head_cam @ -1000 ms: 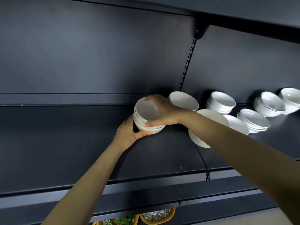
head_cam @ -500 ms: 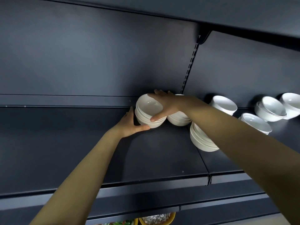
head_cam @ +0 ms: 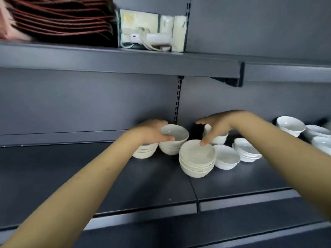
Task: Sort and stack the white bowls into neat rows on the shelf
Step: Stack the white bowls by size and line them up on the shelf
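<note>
Left hand point(head_cam: 152, 134): fingers grip top bowl point(head_cam: 176, 133). Right hand point(head_cam: 217, 125): fingers spread, one on stack point(head_cam: 197, 158) beneath; nudge could topple it.

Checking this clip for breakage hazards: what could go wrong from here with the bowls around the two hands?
1. The left hand grips a tilted top bowl at its rim; it could slip or knock the lower stack under it.
2. The right hand touches the front stack with one fingertip; a careless push might tip it into the single bowl.
3. The leaning stack further right may slide apart if bumped.
</note>
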Tool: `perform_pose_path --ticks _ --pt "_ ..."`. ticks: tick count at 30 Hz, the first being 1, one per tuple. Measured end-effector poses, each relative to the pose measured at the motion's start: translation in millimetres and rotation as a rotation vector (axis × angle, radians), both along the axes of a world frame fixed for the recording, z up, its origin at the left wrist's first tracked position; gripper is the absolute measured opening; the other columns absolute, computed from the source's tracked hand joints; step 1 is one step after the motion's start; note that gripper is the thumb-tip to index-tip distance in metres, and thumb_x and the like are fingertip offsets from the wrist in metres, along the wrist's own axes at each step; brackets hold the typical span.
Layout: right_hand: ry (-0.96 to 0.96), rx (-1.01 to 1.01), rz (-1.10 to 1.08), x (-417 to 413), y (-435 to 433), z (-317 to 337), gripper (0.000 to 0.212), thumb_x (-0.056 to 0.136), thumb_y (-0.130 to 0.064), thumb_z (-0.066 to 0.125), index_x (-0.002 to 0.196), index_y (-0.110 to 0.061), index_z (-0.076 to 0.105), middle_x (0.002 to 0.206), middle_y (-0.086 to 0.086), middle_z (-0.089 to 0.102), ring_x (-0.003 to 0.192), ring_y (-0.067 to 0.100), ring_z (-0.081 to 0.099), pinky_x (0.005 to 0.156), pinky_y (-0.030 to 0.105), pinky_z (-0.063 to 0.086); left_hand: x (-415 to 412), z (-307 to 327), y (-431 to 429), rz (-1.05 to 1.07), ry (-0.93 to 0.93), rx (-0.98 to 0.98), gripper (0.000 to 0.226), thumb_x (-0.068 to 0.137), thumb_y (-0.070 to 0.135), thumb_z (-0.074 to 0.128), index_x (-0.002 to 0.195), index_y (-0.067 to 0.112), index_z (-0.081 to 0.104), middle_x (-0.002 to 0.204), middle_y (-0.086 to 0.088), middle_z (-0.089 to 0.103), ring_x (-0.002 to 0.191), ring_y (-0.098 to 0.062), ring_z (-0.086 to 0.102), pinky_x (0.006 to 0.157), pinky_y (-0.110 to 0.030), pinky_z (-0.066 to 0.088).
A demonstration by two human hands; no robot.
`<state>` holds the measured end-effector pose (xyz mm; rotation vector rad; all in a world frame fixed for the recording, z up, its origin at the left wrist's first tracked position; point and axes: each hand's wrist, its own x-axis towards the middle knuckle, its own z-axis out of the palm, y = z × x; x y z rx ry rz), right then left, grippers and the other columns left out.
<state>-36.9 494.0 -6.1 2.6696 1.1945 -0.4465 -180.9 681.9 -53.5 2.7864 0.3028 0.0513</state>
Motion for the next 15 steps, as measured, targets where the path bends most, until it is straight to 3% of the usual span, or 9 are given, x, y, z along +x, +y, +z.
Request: perform_pose_path --ticks 3,6,8,12,15 --pt "-0.029 0.047 -0.080 15 -72 3 0.107 0.061 -0.072 0.072 0.150 -0.033 0.028 0.153 -0.013 0.035 0.136 0.015 0.038 0.112 0.035 0.031 25 1 -55 -0.068 -0.015 -0.012 0.072 0.089 0.054 0.059 0.147 0.019 0.038 0.152 0.000 0.039 0.138 -0.019 0.037 0.107 -0.025 0.029" --pt "-0.015 0.067 -0.165 26 -151 9 0.086 0.072 -0.059 0.074 0.144 -0.030 0.037 0.144 -0.008 0.046 0.119 0.015 0.048 0.099 0.030 0.040 48 3 -116 -0.134 -0.021 -0.052 0.075 0.088 0.053 0.061 0.149 0.017 0.036 0.153 0.001 0.038 0.139 -0.017 0.038 0.110 -0.026 0.030" --pt "-0.059 0.058 -0.232 31 -202 14 0.088 0.075 -0.057 0.072 0.148 -0.029 0.032 0.148 -0.006 0.041 0.130 0.020 0.043 0.099 0.029 0.038 66 5 -157 -0.168 -0.020 -0.037 0.074 0.088 0.053 0.061 0.147 0.016 0.038 0.152 -0.001 0.040 0.137 -0.019 0.040 0.109 -0.028 0.033" --pt "-0.189 0.008 -0.313 41 -294 10 0.097 0.073 -0.066 0.068 0.152 -0.032 0.024 0.159 -0.002 0.023 0.148 0.023 0.018 0.116 0.039 0.024 100 5 -233 -0.215 -0.005 -0.024 0.070 0.089 0.052 0.060 0.144 0.013 0.042 0.150 -0.002 0.042 0.136 -0.020 0.040 0.108 -0.028 0.032" --pt "-0.195 0.027 -0.363 52 -353 2 0.098 0.069 -0.068 0.069 0.150 -0.032 0.028 0.157 0.001 0.026 0.141 0.025 0.030 0.112 0.038 0.032 123 -2 -280 -0.227 -0.002 -0.047 0.072 0.088 0.053 0.061 0.145 0.015 0.040 0.149 0.000 0.043 0.135 -0.020 0.042 0.109 -0.029 0.033"
